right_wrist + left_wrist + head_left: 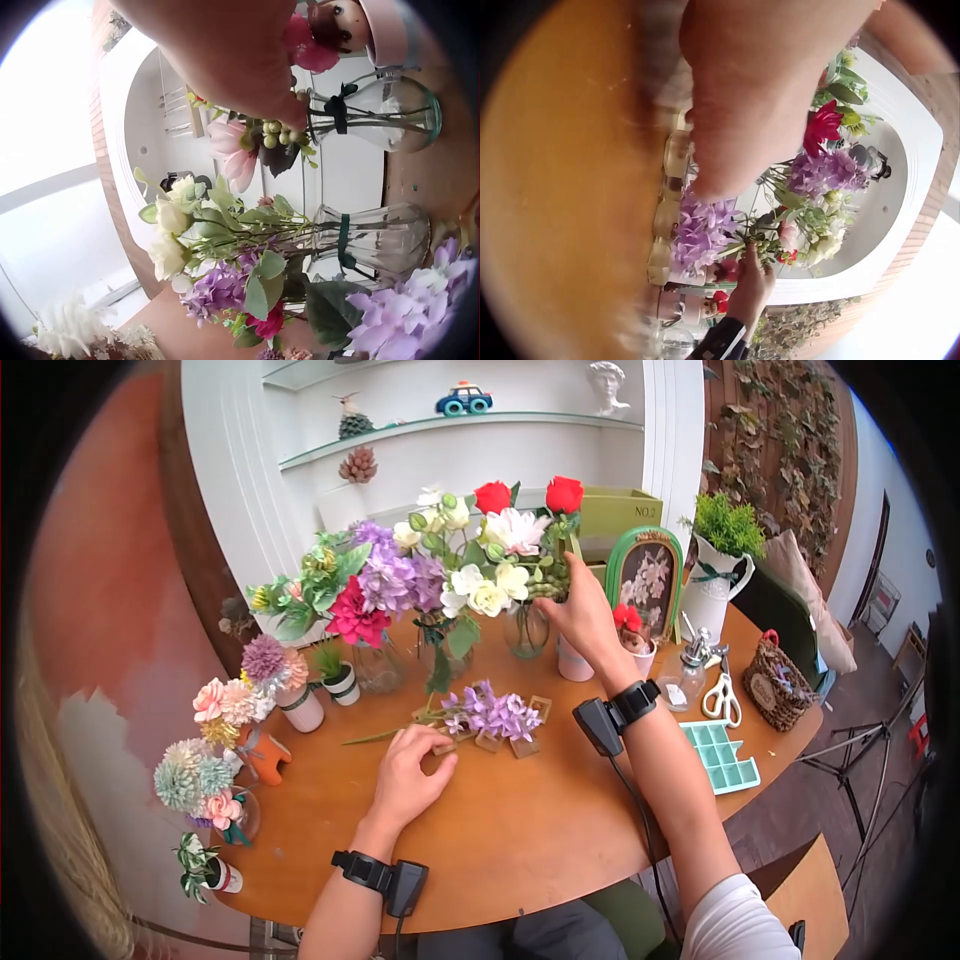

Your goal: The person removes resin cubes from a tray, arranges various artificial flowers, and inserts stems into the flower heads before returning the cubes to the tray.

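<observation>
On the wooden table lies a purple flower spray; beside its stem, the person's left hand is loosely bent, holding nothing visible. The right hand touches green berries at a glass vase's mouth; whether it pinches them is unclear.

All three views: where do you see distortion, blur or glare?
Head: black lens border, tabletop bowed at its edge. Left wrist: left hand soft, a smeared patch beside it, lower right burnt white. Right wrist: dark corners, upper left washed out, right hand soft.
</observation>
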A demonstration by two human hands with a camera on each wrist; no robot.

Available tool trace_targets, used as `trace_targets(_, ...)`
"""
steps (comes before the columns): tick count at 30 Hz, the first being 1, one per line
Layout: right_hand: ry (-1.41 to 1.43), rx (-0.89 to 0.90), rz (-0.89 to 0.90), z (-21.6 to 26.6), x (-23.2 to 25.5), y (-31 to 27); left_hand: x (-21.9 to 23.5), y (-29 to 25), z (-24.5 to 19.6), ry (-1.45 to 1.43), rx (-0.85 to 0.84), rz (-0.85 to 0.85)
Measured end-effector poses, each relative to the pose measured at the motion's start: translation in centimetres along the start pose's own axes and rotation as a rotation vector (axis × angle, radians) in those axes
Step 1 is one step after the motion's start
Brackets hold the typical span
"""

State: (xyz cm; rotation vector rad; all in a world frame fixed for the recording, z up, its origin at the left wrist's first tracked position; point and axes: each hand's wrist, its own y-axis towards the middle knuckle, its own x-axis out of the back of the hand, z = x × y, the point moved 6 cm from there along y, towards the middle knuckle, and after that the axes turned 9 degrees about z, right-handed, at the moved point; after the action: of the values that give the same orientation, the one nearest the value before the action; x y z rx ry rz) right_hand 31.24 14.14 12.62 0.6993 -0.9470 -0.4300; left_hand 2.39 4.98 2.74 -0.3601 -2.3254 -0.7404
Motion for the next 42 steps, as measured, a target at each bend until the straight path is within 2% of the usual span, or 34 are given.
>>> trace_targets(1, 0.0, 0.026, 0.003, 0.2, -0.1, 0.0, -0.4, -0.1, -0.3, 0.04, -0.084, 0.04)
trace_targets(3, 0.004, -0.002, 0.005, 0.0, 0.4, 0.0, -0.1, 0.0, -0.6, 0.056, -0.085, 0.019)
trace_targets(7, 0.227, -0.134, -0.102, -0.6, 2.1, 0.6, 0.4, 0.0, -0.8, 0.127, -0.108, -0.029)
trace_targets(10, 0.258, -0.042, -0.368, 0.4, 4.9, 0.4, 0.8, 0.1, -0.6, 0.135, -0.067, -0.022)
trace_targets(12, 0.304, -0.047, -0.43, 1.3, 6.3, 0.3, 0.9, 0.1, -0.2, 0.148, -0.069, -0.047)
trace_targets(14, 0.358, -0.041, -0.537, 1.6, 7.6, 0.0, -0.1, -0.1, 1.8, 0.208, 0.051, 0.062)
trace_targets(17, 0.358, -0.055, -0.644, 2.4, 10.0, -0.5, -0.4, -0.1, 2.4, 0.187, 0.127, 0.161)
trace_targets(19, 0.354, -0.087, -0.643, 2.9, 11.8, -0.6, -0.5, -0.1, 2.6, 0.238, 0.125, 0.163)
trace_targets(22, 0.429, -0.203, -0.474, 3.0, 13.2, -0.6, -0.3, -0.1, 2.6, 0.254, 0.157, 0.146)
trace_targets(23, 0.433, -0.201, -0.469, 3.5, 14.0, -0.9, -0.2, -0.2, 2.6, 0.222, 0.188, 0.128)
trace_targets(24, 0.393, -0.268, -0.361, 3.8, 14.1, -0.8, -0.1, -0.2, 2.4, 0.224, 0.192, 0.125)
trace_targets(25, 0.35, -0.334, -0.253, 4.0, 13.8, -0.9, 0.2, -0.2, 1.7, 0.297, 0.135, 0.085)
trace_targets(27, 0.349, -0.321, -0.201, 5.0, 13.6, -1.3, 0.5, -0.3, 0.2, 0.371, 0.081, 0.043)
trace_targets(29, 0.237, -0.315, -0.053, 6.1, 12.7, -1.6, 0.8, -0.2, -2.0, 0.217, -0.026, -0.023)
trace_targets(30, 0.226, -0.287, -0.023, 6.5, 12.4, -1.5, 0.5, -0.2, -2.1, 0.22, -0.023, -0.021)
trace_targets(32, 0.275, -0.322, 0.042, 7.3, 12.9, -2.0, -0.1, -0.3, -2.4, -0.045, -0.09, 0.007)
trace_targets(33, 0.322, -0.355, 0.108, 7.8, 12.8, -2.3, -0.4, -0.4, -2.5, -0.044, -0.086, 0.006)
trace_targets(36, 0.323, -0.265, 0.121, 8.7, 11.8, -2.3, -2.3, -0.7, -3.0, -0.754, -0.038, 0.159)
trace_targets(37, 0.268, -0.205, 0.132, 9.8, 11.6, -2.4, -2.3, -0.8, -3.1, -0.752, -0.034, 0.157)
trace_targets(38, 0.289, -0.285, 0.219, 10.4, 11.3, -3.1, -3.1, -0.9, -3.3, -1.028, 0.029, 0.29)
trace_targets(39, 0.216, -0.261, 0.251, 11.5, 10.9, -3.3, -4.0, -1.2, -3.6, -1.301, 0.093, 0.425)
trace_targets(41, 0.07, -0.109, 0.234, 11.3, 8.6, -3.2, -4.6, -1.4, -3.2, -1.282, 0.112, 0.433)
trace_targets(42, 0.041, -0.095, 0.241, 11.9, 8.2, -3.3, -5.3, -1.7, -3.0, -1.313, 0.168, 0.552)
